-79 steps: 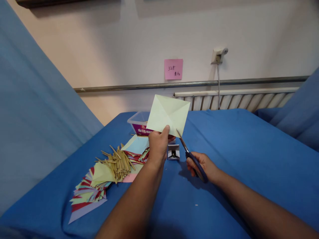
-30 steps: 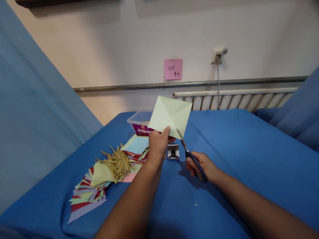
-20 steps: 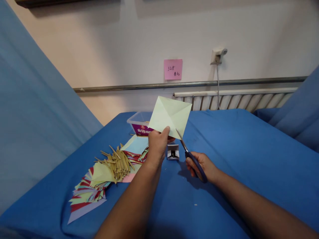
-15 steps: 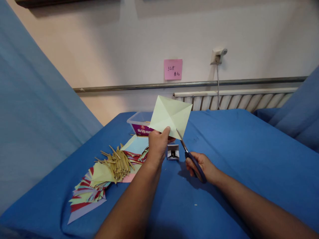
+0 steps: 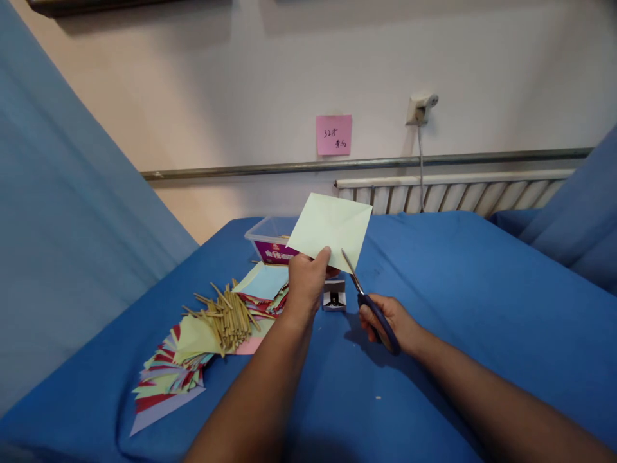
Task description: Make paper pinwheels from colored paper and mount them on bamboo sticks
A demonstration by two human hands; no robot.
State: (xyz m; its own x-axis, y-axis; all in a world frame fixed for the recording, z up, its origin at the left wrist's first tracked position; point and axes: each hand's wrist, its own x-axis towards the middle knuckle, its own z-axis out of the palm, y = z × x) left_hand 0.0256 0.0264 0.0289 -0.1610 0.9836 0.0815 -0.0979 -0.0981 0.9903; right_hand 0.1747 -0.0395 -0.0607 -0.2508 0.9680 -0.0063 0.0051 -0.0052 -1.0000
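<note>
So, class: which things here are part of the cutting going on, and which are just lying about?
In use:
left hand holding the pale green paper square
right hand holding the scissors

Lying about:
wooden sticks
coloured paper pile
plastic tub
small box
pink note

The pale green paper square [image 5: 331, 228] in the left hand [image 5: 305, 283] has tipped back and now lies flatter to the camera, so its top corner sits lower and its crossing creases hardly show. The thumb has crept slightly higher along its lower edge.
</note>
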